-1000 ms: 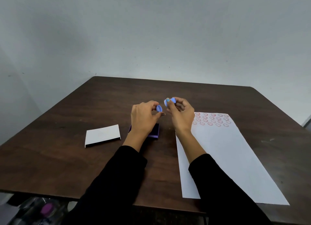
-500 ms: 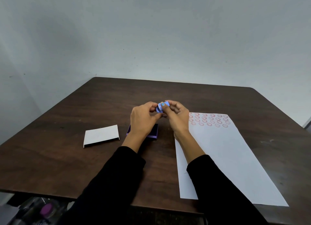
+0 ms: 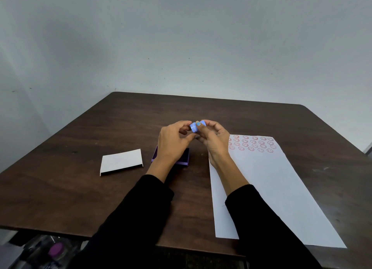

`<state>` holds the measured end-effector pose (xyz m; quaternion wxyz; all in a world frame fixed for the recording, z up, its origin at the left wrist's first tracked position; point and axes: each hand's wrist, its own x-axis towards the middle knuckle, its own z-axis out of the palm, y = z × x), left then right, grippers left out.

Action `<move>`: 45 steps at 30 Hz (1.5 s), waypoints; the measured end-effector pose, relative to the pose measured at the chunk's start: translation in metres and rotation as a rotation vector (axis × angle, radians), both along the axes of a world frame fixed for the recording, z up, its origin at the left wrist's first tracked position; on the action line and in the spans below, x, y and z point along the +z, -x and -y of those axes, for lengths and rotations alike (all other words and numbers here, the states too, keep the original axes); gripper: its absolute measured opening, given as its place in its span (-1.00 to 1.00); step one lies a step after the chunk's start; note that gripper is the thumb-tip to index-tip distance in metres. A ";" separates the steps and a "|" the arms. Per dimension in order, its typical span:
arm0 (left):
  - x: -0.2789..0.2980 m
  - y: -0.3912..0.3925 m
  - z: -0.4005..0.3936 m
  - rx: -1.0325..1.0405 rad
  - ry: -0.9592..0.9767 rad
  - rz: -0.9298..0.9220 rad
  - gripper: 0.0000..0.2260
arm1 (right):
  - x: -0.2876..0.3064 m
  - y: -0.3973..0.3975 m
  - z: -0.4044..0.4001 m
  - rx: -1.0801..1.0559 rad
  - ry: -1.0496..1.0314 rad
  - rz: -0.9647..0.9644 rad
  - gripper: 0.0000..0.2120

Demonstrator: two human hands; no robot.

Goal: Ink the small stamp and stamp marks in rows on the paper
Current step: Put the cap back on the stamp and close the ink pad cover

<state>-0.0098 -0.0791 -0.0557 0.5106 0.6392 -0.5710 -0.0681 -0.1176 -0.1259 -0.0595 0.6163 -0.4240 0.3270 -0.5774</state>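
A small light-blue stamp [image 3: 196,126] is held in the air above the table's middle, pinched between the fingertips of both hands. My left hand [image 3: 173,143] grips its left part, and my right hand [image 3: 213,140] grips its right part. Below my left wrist lies a purple ink pad [image 3: 184,158], mostly hidden by the hand. The white paper [image 3: 267,180] lies at the right, with rows of red smiley marks [image 3: 252,144] along its far end.
A white cardboard sleeve [image 3: 121,161] lies left of the ink pad on the dark wooden table [image 3: 80,188]. A pale wall stands behind the table. Below the table's near left edge sits clutter with a purple cap [image 3: 56,249].
One second ago my hands held two blue parts a little apart. They have come together, and the parts now sit joined between my fingertips.
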 end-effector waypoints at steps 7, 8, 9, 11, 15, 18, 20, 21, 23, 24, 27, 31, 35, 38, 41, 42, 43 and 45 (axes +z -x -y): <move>0.000 -0.001 -0.001 0.015 0.011 -0.004 -0.74 | 0.001 0.000 -0.001 0.039 -0.007 0.028 -0.93; 0.000 -0.001 -0.001 0.017 0.007 -0.012 -0.74 | 0.001 0.000 -0.002 0.041 -0.012 0.041 -0.96; 0.000 -0.001 0.000 0.020 0.006 -0.020 -0.74 | 0.001 0.000 -0.001 0.038 -0.017 0.049 -0.95; -0.001 -0.001 0.000 0.026 0.003 -0.028 -0.73 | 0.001 0.001 0.000 0.030 -0.018 0.039 -0.88; -0.002 -0.002 0.002 0.025 0.005 -0.027 -0.71 | 0.000 0.001 0.001 0.038 0.018 -0.007 -0.82; -0.003 -0.002 0.002 0.024 0.003 -0.032 -0.72 | -0.001 0.000 0.000 0.030 0.036 -0.029 -0.83; -0.003 -0.002 0.002 0.026 0.002 -0.033 -0.74 | -0.001 0.000 0.000 0.021 0.046 -0.039 -0.84; -0.002 -0.003 0.002 0.025 0.002 -0.032 -0.75 | -0.001 0.000 0.001 0.016 0.050 -0.046 -0.84; -0.002 -0.003 0.002 0.020 -0.001 -0.030 -0.76 | -0.002 0.000 0.001 0.010 0.057 -0.057 -0.84; -0.002 -0.003 0.002 0.016 -0.001 -0.029 -0.76 | -0.002 0.001 0.001 0.008 0.061 -0.064 -0.84; -0.001 -0.003 0.002 0.008 -0.001 -0.023 -0.76 | -0.002 0.001 0.002 0.000 0.079 -0.098 -0.86; -0.002 -0.005 0.001 0.011 -0.002 -0.003 -0.78 | -0.002 0.000 0.001 -0.032 0.128 -0.183 -0.86; -0.003 -0.004 0.000 0.009 -0.008 0.026 -0.77 | -0.004 -0.001 -0.001 -0.083 0.179 -0.261 -0.86; -0.002 -0.005 -0.001 0.001 -0.020 0.021 -0.73 | -0.001 -0.001 -0.003 -0.135 0.209 -0.329 -0.87; 0.001 -0.009 -0.003 -0.011 -0.030 0.008 -0.58 | 0.002 0.004 -0.004 -0.226 0.302 -0.496 -0.88; 0.001 -0.011 -0.003 -0.010 -0.026 0.003 -0.54 | 0.003 0.007 -0.005 -0.235 0.345 -0.557 -0.89; 0.001 -0.012 -0.004 -0.007 -0.026 0.011 -0.51 | 0.004 0.009 -0.005 -0.235 0.378 -0.607 -0.90; 0.001 -0.012 -0.006 -0.018 -0.041 0.063 -0.47 | 0.007 0.014 -0.004 -0.220 0.410 -0.683 -0.92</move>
